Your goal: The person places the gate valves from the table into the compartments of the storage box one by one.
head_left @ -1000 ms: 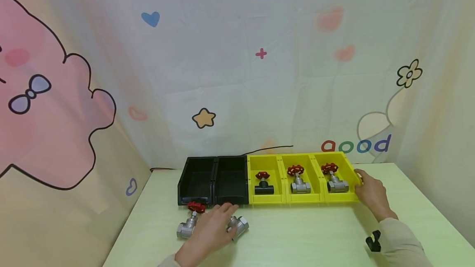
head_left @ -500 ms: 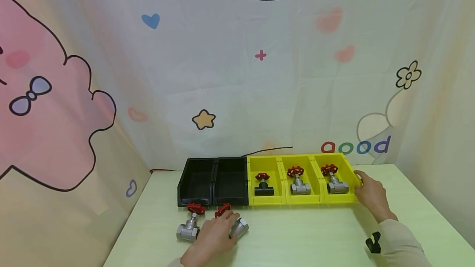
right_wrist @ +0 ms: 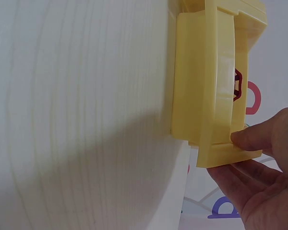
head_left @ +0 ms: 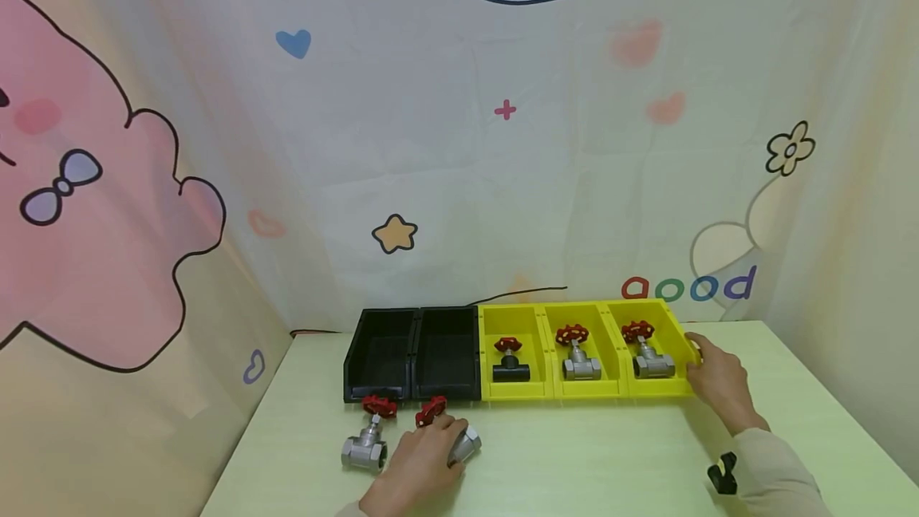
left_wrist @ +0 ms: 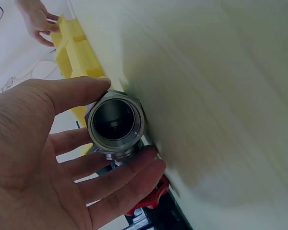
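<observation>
The left hand (head_left: pixel 422 463) is clamped on a silver valve (head_left: pixel 466 445) lying on the surface (head_left: pixel 574 461) in front of the black bins. In the left wrist view the thumb bears on one side of the threaded end, with the fingers behind and under the body. The red handwheel is left uncovered; this grip presumably favours the body as the firmer part. The right hand (head_left: pixel 721 384) pinches the side wall of the end yellow bin (head_left: pixel 664 389), thumb inside and fingers outside, probably to steady the row. A second loose valve (head_left: pixel 364 453) lies to the left, untouched. Each yellow bin contains one valve, apparently arranged one per compartment with handwheels toward the rear.

Compared with half a second ago, the left hand sits slightly lower in the head view and its fingers are drawn in more closely about the valve. The valve shows no clear displacement. The right hand's hold and the bins' contents are unchanged.
</observation>
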Motion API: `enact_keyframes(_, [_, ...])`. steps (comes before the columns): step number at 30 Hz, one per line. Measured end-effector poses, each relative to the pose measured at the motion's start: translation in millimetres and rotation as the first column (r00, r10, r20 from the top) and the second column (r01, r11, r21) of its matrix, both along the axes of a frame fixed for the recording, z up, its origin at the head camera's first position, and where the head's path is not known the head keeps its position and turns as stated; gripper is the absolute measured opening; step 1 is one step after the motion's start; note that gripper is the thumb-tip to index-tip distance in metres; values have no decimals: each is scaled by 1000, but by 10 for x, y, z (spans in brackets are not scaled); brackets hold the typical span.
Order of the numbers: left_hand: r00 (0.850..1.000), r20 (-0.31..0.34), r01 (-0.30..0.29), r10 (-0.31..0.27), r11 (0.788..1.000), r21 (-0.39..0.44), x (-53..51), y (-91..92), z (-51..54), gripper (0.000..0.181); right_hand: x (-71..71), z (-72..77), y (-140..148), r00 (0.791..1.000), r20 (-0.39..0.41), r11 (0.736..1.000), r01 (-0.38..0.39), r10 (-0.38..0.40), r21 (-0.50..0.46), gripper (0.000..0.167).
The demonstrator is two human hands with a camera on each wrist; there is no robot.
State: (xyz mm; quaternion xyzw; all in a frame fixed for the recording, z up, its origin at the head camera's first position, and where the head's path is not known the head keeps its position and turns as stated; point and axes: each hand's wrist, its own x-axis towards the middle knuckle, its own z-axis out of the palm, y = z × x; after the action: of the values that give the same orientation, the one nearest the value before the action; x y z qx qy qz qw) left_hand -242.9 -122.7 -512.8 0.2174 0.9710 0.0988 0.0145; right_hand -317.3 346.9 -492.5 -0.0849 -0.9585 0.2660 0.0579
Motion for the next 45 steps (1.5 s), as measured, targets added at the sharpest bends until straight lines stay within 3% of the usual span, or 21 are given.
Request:
enact_keyframes(7, [1000, 21, -19, 19, 1000, 21, -50, 54, -17, 59, -2, 1, 2, 1000, -1, 1000, 4, -4, -4, 60])
enact_keyframes(22, [998, -32, -52, 53, 998, 26, -35, 110, -56, 49, -1, -8, -7, 1000, 10, 1000, 8, -8, -5, 59])
enact_keyframes(32, [994, 56, -96, 91, 992, 84, -47, 125, -24, 43, 1, -8, -8, 1000, 0, 1000, 6, -6, -4, 59])
enact_keyframes(45, [994, -3, -106, 106, 993, 58, -47, 157, -40, 35, -11, -14, 1, 1000, 3, 1000, 9, -8, -11, 60])
